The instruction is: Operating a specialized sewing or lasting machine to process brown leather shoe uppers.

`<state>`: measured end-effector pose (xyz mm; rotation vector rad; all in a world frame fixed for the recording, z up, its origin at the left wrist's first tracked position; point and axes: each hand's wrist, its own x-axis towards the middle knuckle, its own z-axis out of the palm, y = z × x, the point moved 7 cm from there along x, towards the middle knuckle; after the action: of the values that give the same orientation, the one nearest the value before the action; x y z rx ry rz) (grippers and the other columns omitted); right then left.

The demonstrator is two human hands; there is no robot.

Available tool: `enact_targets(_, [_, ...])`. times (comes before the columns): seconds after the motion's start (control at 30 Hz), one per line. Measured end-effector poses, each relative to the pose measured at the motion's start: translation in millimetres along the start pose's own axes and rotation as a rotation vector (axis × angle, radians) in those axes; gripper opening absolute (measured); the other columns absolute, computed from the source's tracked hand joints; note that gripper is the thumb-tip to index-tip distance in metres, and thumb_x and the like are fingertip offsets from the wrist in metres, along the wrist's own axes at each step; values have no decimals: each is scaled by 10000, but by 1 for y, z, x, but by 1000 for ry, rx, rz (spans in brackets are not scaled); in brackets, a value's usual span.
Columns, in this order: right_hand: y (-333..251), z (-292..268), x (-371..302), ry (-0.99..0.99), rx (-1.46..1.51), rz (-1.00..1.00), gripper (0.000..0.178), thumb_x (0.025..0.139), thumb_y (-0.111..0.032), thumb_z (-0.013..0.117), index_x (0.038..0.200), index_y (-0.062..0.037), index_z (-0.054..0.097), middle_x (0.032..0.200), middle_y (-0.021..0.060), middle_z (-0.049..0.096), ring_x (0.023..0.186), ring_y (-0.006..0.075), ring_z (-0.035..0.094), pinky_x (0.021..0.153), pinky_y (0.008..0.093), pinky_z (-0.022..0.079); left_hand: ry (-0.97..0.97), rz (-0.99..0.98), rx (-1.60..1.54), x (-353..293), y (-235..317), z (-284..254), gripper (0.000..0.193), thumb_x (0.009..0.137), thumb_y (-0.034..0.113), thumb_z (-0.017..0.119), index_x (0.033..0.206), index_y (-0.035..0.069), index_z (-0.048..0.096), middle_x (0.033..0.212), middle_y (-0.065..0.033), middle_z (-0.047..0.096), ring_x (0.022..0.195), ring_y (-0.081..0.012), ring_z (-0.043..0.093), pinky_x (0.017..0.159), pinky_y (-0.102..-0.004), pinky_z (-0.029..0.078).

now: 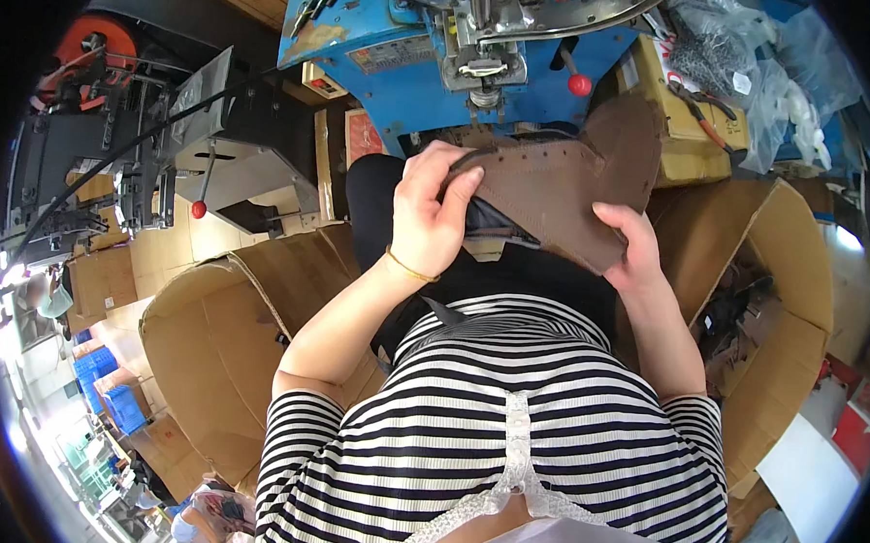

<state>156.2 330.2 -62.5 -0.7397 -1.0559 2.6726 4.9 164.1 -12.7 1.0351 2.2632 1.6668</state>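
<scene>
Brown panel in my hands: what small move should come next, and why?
Perhaps raise the brown leather-like panel slightly toward the blue machine's metal head: the left hand and right hand already grip it, and its edge with small dark dots lies on the machine's side, apart from the head.

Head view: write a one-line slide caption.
Left hand and right hand hold a brown perforated piece, apparently a shoe upper, before a blue machine with a red-knobbed lever.
</scene>
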Motion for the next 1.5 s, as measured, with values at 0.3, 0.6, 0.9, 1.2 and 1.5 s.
enact_targets(0.3, [-5, -9, 33, 91, 491, 58, 191, 809, -121, 540, 940, -3, 615, 955, 114, 656, 905, 248, 622, 848, 372, 489, 16, 223, 91, 47, 33, -9, 106, 906, 45, 549, 972, -30, 586, 821, -103, 537, 764, -266, 543, 741, -299, 442])
enact_targets(0.6, [-43, 35, 59, 25, 548, 34, 255, 834, -113, 508, 1009, 57, 581, 1036, 164, 638, 992, 298, 614, 921, 407, 482, 203, -178, -328, 98, -3, -10, 80, 859, 25, 668, 851, -27, 609, 633, 18, 582, 578, -19, 506, 554, -177, 407])
enact_targets(0.9, [-50, 38, 67, 76, 505, -1, 254, 812, -105, 527, 994, 66, 571, 1013, 167, 629, 959, 290, 614, 912, 396, 490, 275, -1, -300, 105, -1, -11, 96, 836, 10, 673, 893, -15, 599, 637, 22, 588, 585, -19, 506, 553, -172, 391])
enact_targets(1.2, [-19, 22, 81, -27, 607, 114, 281, 838, -124, 500, 1038, 67, 551, 1047, 184, 620, 1000, 284, 595, 933, 395, 466, 109, -221, -38, 129, -25, -12, 151, 779, 107, 696, 835, -19, 634, 710, -58, 675, 642, -109, 612, 626, -242, 474])
enact_targets(1.5, [-23, 30, 73, 0, 527, 114, 253, 868, -198, 524, 1005, 2, 597, 1045, 119, 646, 989, 250, 596, 922, 375, 456, 69, -287, -71, 127, -27, -9, 161, 772, 101, 705, 855, -16, 635, 732, -57, 679, 683, -106, 623, 668, -235, 480])
